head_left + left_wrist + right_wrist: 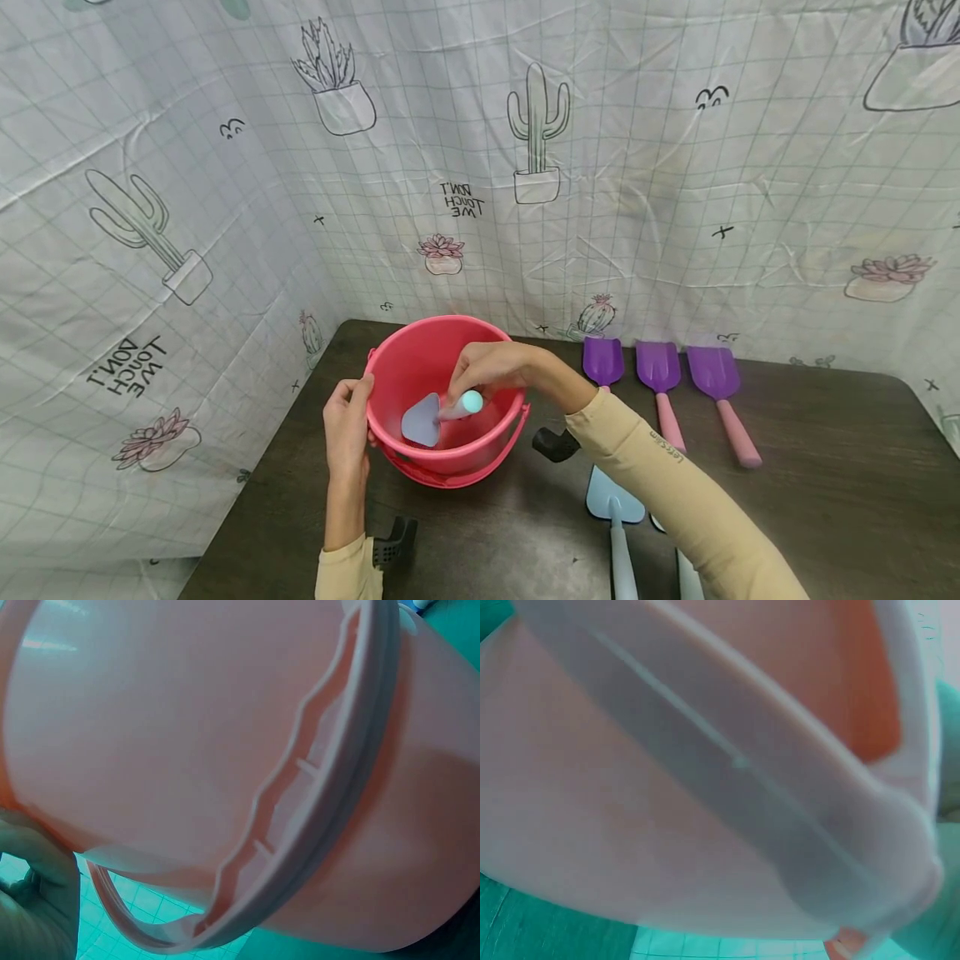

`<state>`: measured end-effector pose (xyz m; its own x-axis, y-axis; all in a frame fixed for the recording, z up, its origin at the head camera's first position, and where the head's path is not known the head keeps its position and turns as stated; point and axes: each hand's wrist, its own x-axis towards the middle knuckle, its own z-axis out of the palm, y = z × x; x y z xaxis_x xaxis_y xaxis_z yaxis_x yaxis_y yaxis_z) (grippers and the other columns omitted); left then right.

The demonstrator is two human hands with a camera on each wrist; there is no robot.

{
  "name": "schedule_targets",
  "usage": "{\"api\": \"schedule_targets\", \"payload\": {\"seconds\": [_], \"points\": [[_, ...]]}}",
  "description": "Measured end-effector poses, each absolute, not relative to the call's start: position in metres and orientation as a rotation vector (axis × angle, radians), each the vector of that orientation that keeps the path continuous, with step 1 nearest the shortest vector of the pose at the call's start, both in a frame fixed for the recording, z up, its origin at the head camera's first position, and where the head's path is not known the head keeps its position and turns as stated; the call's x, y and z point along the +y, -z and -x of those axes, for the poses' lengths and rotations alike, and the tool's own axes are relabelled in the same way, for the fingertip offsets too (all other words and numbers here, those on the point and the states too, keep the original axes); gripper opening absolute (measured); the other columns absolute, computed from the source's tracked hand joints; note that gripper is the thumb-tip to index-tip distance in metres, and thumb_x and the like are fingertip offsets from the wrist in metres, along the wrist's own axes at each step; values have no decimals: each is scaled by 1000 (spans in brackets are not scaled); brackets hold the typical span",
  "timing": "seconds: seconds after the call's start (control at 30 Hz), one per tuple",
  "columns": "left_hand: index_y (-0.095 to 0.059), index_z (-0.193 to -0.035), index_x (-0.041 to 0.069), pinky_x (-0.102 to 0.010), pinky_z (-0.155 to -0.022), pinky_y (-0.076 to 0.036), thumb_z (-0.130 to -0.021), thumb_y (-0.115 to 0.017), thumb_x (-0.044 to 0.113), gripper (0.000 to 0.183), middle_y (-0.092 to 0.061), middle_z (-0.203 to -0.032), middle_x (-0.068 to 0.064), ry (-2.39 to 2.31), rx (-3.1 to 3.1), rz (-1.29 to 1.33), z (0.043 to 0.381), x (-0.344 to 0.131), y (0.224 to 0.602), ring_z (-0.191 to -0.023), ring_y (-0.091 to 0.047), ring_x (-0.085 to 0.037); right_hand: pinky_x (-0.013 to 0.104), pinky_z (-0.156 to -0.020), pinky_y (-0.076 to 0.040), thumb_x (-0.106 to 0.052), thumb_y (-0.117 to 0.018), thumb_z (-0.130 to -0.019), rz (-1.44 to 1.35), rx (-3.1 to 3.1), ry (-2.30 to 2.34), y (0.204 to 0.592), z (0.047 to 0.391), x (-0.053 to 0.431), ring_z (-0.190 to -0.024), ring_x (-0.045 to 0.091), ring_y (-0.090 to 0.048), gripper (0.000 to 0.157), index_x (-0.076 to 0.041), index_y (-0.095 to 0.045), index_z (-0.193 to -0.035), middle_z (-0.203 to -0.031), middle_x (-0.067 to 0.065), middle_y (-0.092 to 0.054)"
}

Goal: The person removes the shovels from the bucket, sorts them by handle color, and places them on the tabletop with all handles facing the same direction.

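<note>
A red bucket (480, 458) stands on the table, its handle hanging down the front. My left hand (347, 429) grips the rim on its left side, thumb on top. In the left wrist view the hand (34, 889) shows at the bucket's (172, 742) edge. Reaching over the right rim, my right hand (491, 367) pinches the handle of a toy shovel with a grey-blue blade (422, 421) inside the bucket. The handle's turquoise end (472, 402) points up at the head camera. The right wrist view shows mostly the bucket's outer wall (592, 810); the hand's grip is hidden there.
Three purple toy shovels with pink handles lie in a row at the back right: left (602, 361), middle (658, 367) and right (714, 372). Nearer lies a light blue shovel (615, 498); another pale handle (688, 575) is partly under my right sleeve. A patterned curtain (637, 183) hangs behind the dark table (825, 483).
</note>
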<state>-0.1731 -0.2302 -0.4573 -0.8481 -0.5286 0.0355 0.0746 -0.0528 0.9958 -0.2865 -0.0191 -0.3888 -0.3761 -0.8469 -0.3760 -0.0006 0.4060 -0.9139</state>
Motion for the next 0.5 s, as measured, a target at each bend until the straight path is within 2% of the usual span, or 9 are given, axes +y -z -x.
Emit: {"api": "schedule_targets", "payload": {"seconds": [0.17,0.4,0.5], "points": [[-56,-98,-6,-16,-39,-38,-104,-60,22,29,-51,-56,-5,1957,-1816,-478,173,-230,457,-37,-44,-6,21,-61,-46,-8,-68,-95,708,1705,1185,384,286,-12,-66,12,-54,21,-2,-77,-78,-67,0,-62],[-56,-95,-2,-15,-39,-39,-104,-60,22,26,-51,-55,-2,1960,-1811,-473,173,-229,457,-37,-44,-5,24,-70,-53,-5,-64,-96,647,1637,1275,381,287,0,-83,17,-62,18,5,-79,-95,-80,5,-71],[-56,-95,-1,-15,-39,-39,-104,-59,22,25,-51,-55,-1,1958,-1815,-473,173,-229,457,-37,-45,-6,24,-71,-54,-5,-64,-95,631,1613,1294,379,285,3,-84,17,-62,19,7,-78,-100,-83,6,-71]]}}
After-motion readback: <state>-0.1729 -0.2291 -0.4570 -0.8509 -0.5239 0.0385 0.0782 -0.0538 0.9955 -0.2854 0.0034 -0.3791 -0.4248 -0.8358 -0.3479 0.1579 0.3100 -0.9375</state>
